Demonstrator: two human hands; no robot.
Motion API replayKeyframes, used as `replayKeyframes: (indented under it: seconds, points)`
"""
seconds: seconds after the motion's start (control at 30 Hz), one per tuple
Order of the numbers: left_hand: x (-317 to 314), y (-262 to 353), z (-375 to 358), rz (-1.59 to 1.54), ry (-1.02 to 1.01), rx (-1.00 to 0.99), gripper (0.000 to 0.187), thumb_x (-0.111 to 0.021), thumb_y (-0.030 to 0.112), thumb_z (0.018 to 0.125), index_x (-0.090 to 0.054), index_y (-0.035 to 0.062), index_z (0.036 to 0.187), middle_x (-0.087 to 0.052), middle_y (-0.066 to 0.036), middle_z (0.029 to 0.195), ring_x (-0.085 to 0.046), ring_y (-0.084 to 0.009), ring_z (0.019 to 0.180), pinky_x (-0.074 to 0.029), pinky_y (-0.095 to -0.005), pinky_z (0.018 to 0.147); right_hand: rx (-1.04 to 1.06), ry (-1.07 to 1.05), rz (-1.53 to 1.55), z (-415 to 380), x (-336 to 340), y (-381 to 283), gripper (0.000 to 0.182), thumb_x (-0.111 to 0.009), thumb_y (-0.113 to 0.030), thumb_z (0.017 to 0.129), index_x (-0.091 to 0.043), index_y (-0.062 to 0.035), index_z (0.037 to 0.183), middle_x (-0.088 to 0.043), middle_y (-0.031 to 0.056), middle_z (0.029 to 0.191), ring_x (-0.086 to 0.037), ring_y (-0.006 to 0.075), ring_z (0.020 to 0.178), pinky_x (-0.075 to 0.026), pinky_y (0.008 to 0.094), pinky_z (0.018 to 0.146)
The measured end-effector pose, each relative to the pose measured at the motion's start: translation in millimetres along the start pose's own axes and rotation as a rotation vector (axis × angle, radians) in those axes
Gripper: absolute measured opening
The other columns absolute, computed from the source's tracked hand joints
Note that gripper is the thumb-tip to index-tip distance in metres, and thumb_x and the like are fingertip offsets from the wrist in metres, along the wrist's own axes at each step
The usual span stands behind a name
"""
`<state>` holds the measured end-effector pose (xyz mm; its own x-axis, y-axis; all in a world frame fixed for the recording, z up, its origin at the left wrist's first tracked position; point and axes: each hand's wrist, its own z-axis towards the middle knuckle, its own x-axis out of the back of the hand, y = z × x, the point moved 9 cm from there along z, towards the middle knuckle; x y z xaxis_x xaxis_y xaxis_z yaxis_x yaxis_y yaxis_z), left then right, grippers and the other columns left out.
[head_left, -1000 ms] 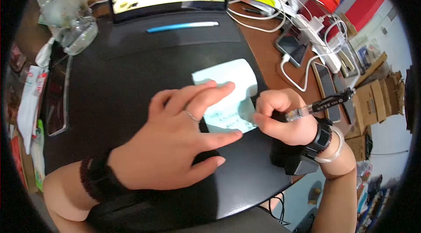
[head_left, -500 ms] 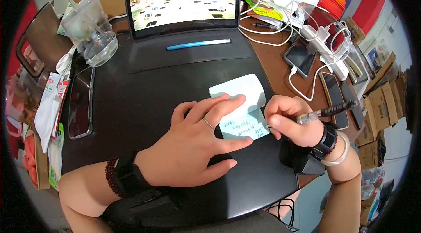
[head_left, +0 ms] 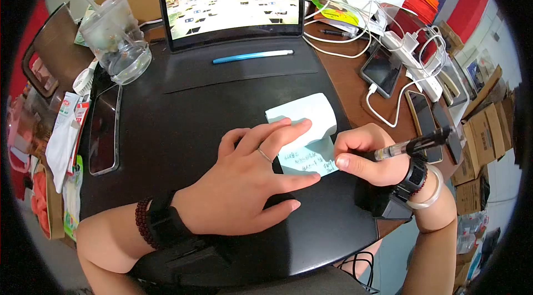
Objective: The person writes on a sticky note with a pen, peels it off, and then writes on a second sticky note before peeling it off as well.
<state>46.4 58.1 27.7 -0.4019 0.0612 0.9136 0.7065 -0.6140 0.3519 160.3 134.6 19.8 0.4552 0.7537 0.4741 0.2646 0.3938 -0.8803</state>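
Note:
A small light-blue notepad (head_left: 307, 165) lies on the black desk mat with its upper sheet (head_left: 304, 117) folded back. Several lines of handwriting show on the lower page, too small to read. My left hand (head_left: 250, 175) rests with fingers spread, some fingertips on the pad and the thumb on the mat. At the pad's right edge, my right hand (head_left: 375, 153) is closed around a clear-barrelled pen (head_left: 397, 149) with a black end. The pen slants up to the right; its tip is hidden behind my fingers.
A tablet (head_left: 233, 1) stands at the back, with a blue-white stylus (head_left: 252, 57) before it. At left are a clear pitcher (head_left: 119, 45) and a phone (head_left: 104, 128). Tangled white cables, a power strip (head_left: 413, 64) and more phones (head_left: 382, 71) lie on the right.
My right hand has shifted slightly, and the pen's black end sits a little differently. My left hand keeps its place on the pad. The view has moved very slightly.

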Motion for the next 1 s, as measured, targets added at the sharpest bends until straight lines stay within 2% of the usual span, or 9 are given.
replayKeyframes:
  seconds: [0.1, 0.2, 0.33, 0.53, 1.0]
  points:
    - [-0.2, 0.1, -0.2, -0.001, 0.002, -0.008, 0.037, -0.065, 0.033, 0.082, -0.066, 0.0293, 0.119, -0.026, -0.017, 0.151, -0.028, -0.0387, 0.133, -0.023, -0.0535, 0.103, 0.031, -0.022, -0.058, 0.0, -3.6, -0.8, 0.022, -0.064, -0.019, 0.091, -0.055, -0.003, 0.079, -0.053, -0.0016, 0.065, -0.046, 0.0068, 0.062, -0.038, 0.025, 0.056]
    - [-0.9, 0.6, -0.9, 0.004, -0.002, -0.009, 0.037, -0.065, 0.034, 0.083, -0.066, 0.0296, 0.12, -0.026, -0.016, 0.151, -0.028, -0.0389, 0.133, -0.023, -0.0538, 0.103, 0.032, 0.071, 0.08, -0.8, 3.1, 2.3, 0.017, -0.065, -0.009, 0.089, -0.049, -0.0045, 0.084, -0.05, -0.003, 0.073, -0.044, 0.0063, 0.067, -0.036, 0.0251, 0.059]
    - [-0.7, 0.1, -0.6, -0.002, -0.003, -0.005, 0.038, -0.064, 0.034, 0.083, -0.065, 0.03, 0.121, -0.026, -0.017, 0.151, -0.028, -0.0389, 0.133, -0.023, -0.0539, 0.103, 0.034, 0.067, 0.054, 0.5, 4.1, 3.6, 0.023, -0.066, -0.008, 0.087, -0.045, -0.006, 0.078, -0.045, -0.0034, 0.07, -0.04, 0.0063, 0.065, -0.035, 0.0247, 0.058]
    - [-0.9, 0.5, -0.6, -0.007, 0.018, -0.019, 0.037, -0.064, 0.034, 0.083, -0.065, 0.0295, 0.12, -0.028, -0.017, 0.15, -0.028, -0.0391, 0.133, -0.023, -0.0536, 0.103, 0.036, 0.059, -0.012, 1.9, 3.9, 4.0, 0.024, -0.066, -0.008, 0.087, -0.044, -0.007, 0.076, -0.044, -0.003, 0.068, -0.04, 0.0061, 0.064, -0.034, 0.0248, 0.056]
    - [-2.2, -0.1, -0.3, 0.008, 0.02, -0.012, 0.038, -0.064, 0.035, 0.083, -0.065, 0.03, 0.12, -0.027, -0.015, 0.15, -0.028, -0.039, 0.133, -0.024, -0.0542, 0.103, 0.053, 0.065, 0.034, 2.7, 3.3, 5.5, 0.026, -0.067, -0.01, 0.087, -0.044, -0.0081, 0.076, -0.043, -0.0046, 0.068, -0.039, 0.0051, 0.063, -0.033, 0.0237, 0.056]
